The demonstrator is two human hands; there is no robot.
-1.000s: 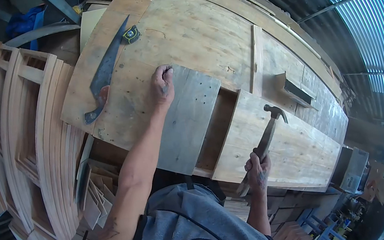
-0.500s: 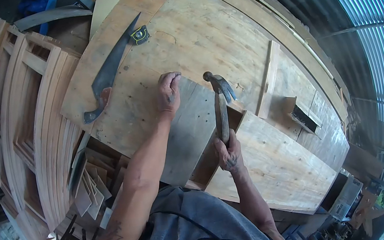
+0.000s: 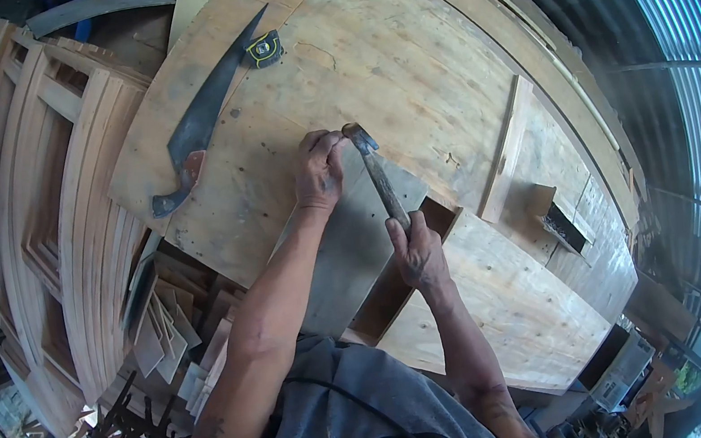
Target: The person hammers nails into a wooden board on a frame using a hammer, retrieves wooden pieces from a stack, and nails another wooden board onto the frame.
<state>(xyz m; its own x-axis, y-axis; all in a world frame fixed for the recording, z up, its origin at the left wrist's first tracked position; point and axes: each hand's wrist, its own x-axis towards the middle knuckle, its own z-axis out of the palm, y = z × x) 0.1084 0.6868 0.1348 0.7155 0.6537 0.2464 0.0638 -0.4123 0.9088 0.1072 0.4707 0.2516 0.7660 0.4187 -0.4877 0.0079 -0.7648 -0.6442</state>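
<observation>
Two bare hands are at one bench point(image 3: 399, 58). The right hand point(image 3: 419, 254) is wrapped around the handle of one hammer point(image 3: 384, 182), whose head sits just beside the fingertips of the left hand point(image 3: 319, 174), near the far corner of one grey board point(image 3: 352, 228). The left hand's fingers curl inward there; how tightly, and whether they pinch anything, I cannot tell. Beyond it lie one handsaw point(image 3: 212, 108) and one tape measure point(image 3: 263, 49), close together. Rightward are one wooden strip point(image 3: 505, 146) and one open box point(image 3: 540, 200).
</observation>
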